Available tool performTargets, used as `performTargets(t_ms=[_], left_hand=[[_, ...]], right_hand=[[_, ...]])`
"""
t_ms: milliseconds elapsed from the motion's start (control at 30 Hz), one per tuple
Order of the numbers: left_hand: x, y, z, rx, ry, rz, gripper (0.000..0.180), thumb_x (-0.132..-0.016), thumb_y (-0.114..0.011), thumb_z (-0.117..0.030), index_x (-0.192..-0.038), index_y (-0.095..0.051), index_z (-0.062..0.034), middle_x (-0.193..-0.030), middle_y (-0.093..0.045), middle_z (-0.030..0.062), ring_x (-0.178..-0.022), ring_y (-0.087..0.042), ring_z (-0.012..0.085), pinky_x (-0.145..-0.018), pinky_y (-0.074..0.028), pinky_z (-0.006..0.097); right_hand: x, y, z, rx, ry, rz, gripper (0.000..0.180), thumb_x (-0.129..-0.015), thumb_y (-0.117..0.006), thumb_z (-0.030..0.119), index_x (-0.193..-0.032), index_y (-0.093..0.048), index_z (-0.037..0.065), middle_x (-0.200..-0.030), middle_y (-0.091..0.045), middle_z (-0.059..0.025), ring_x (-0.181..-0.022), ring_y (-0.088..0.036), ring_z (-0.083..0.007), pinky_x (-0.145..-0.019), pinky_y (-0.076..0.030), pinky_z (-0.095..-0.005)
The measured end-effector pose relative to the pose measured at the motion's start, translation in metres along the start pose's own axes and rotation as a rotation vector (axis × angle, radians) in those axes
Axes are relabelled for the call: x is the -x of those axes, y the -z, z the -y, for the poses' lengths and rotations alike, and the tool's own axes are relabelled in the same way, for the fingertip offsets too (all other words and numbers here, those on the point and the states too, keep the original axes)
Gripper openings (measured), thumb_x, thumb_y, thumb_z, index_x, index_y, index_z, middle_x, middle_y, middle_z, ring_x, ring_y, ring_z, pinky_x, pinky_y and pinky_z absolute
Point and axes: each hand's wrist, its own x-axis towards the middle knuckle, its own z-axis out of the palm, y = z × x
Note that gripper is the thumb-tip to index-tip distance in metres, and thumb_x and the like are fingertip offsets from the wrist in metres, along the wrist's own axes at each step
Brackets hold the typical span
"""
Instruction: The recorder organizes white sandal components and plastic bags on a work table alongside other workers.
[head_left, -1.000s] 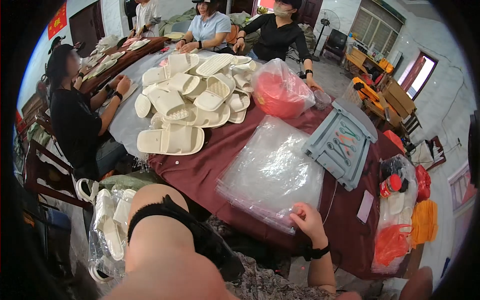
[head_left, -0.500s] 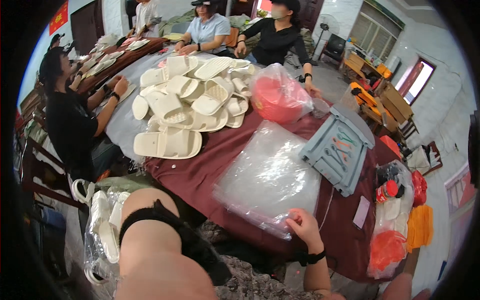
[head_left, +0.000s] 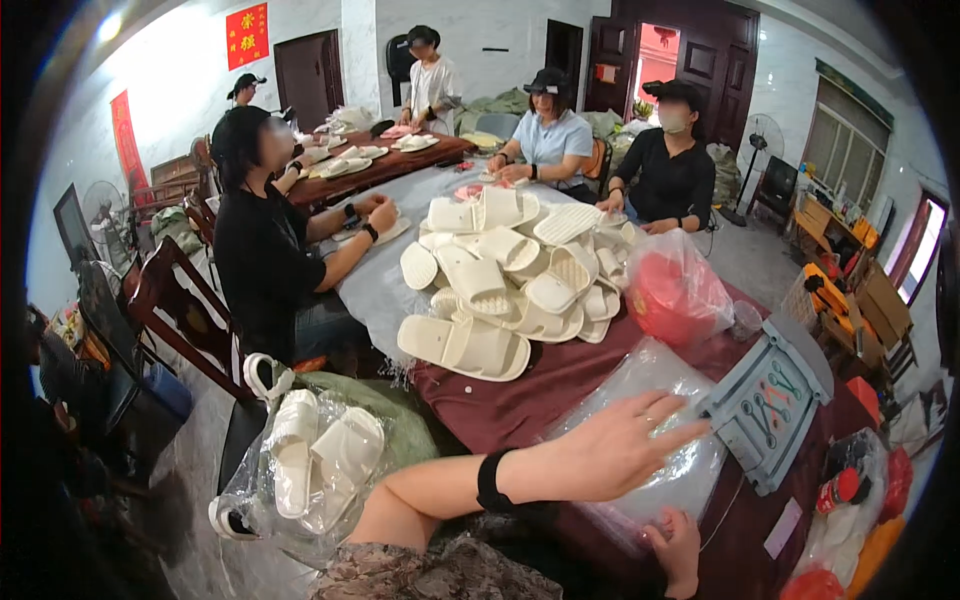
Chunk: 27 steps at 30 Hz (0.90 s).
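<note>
My left hand (head_left: 630, 445) stretches across the near side of the table, fingers extended and holding nothing. It hangs above a stack of clear flat plastic bags (head_left: 690, 462) and hides part of it; its fingertips come near a grey plastic tray (head_left: 768, 410). At the stack's near edge, the bent fingers of my right hand (head_left: 675, 548) close on the margin of a bag. A heap of cream slide slippers (head_left: 520, 270) lies farther left on the table. Beside my left forearm, more white slippers (head_left: 325, 450) sit in a clear bag.
A red container in clear plastic (head_left: 680, 290) stands beyond the bags. A phone (head_left: 783, 527) lies on the maroon tablecloth (head_left: 465, 410). Filled bags and a red-lidded jar (head_left: 838, 488) edge the right side. Co-workers sit around the tables; a wooden chair (head_left: 185, 305) stands left.
My left hand has swung from the lower left, close to me, out over the plastic bags. My right hand stays at their near edge. The view has turned left and upward.
</note>
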Motion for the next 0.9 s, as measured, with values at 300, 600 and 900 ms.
performTargets(t_ms=[300, 600, 900], left_hand=[[0.142, -0.130, 0.098, -0.252, 0.512, 0.134, 0.067, -0.091, -0.060, -0.040, -0.147, -0.035, -0.0123, -0.150, -0.021, 0.0338, -0.137, -0.025, 0.0521, -0.109, -0.031, 0.054], [0.187, -0.147, 0.108, -0.200, 0.566, 0.169, 0.069, -0.092, -0.051, -0.053, -0.146, -0.038, -0.0118, -0.150, -0.029, 0.0275, -0.140, -0.025, 0.0440, -0.116, -0.021, 0.049], [0.186, -0.146, 0.105, -0.189, 0.583, 0.125, 0.064, -0.091, -0.055, -0.053, -0.138, -0.049, -0.0098, -0.149, -0.033, 0.0253, -0.139, -0.029, 0.0427, -0.115, -0.025, 0.048]], right_hand=[[0.037, 0.037, 0.005, 0.116, -0.057, -0.145, 0.047, -0.088, -0.069, 0.024, -0.125, -0.055, -0.002, -0.131, -0.051, -0.0209, -0.123, -0.045, -0.0401, -0.104, -0.036, -0.0449], [0.064, 0.014, -0.013, 0.380, -0.209, -0.197, 0.068, -0.092, -0.059, 0.042, -0.143, -0.039, 0.001, -0.149, -0.032, -0.0279, -0.137, -0.031, -0.0445, -0.111, -0.025, -0.0532], [0.062, 0.008, -0.021, 0.403, -0.178, -0.228, 0.068, -0.092, -0.058, 0.044, -0.142, -0.042, 0.002, -0.150, -0.033, -0.0257, -0.136, -0.031, -0.0460, -0.110, -0.026, -0.0547]])
